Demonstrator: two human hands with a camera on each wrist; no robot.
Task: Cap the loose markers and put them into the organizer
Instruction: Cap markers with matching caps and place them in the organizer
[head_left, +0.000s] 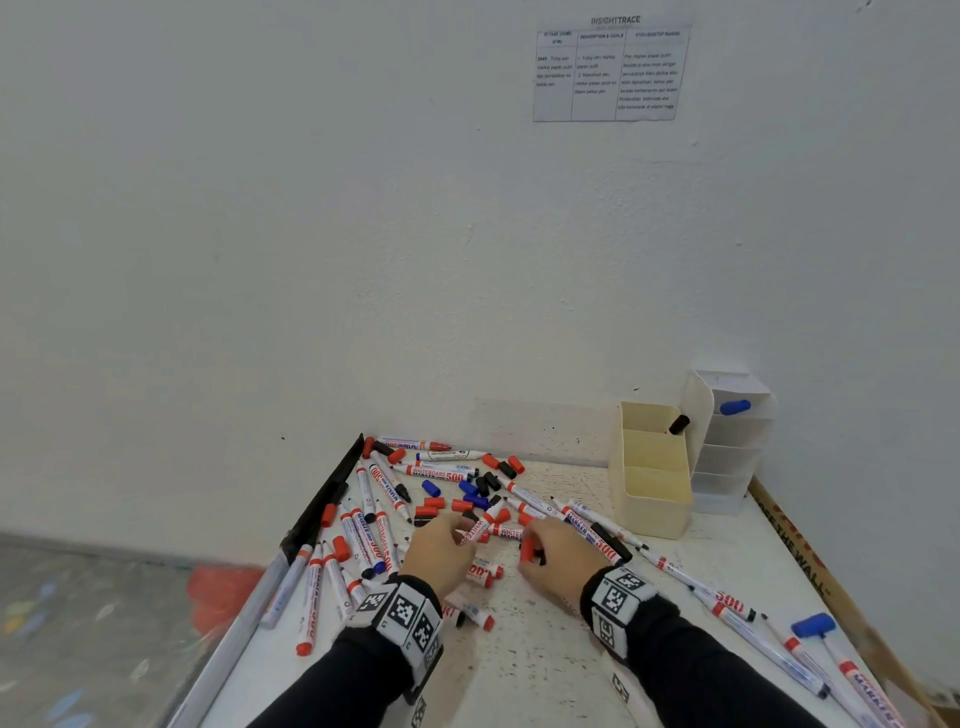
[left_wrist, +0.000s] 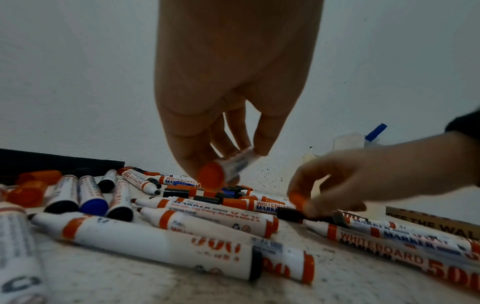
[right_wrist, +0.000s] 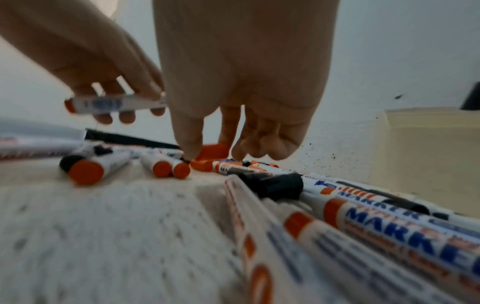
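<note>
Several white whiteboard markers and loose red, black and blue caps lie scattered over the white table (head_left: 545, 675). My left hand (head_left: 441, 551) holds a red marker (head_left: 480, 527) (left_wrist: 231, 164) (right_wrist: 116, 105) lifted off the pile, its red end facing the left wrist camera. My right hand (head_left: 550, 564) pinches a red cap (head_left: 527, 550) (left_wrist: 298, 200) (right_wrist: 213, 151) just above the table, a little to the marker's right. The cream organizer (head_left: 652, 467) stands at the back right with a black-capped marker (head_left: 679, 423) in its rear slot.
A white tiered holder (head_left: 732, 441) with a blue-capped marker (head_left: 735, 407) stands against the wall behind the organizer. A black strip (head_left: 322, 509) runs along the table's left edge. More markers lie at the right front (head_left: 769, 639). A printed sheet (head_left: 610, 73) hangs on the wall.
</note>
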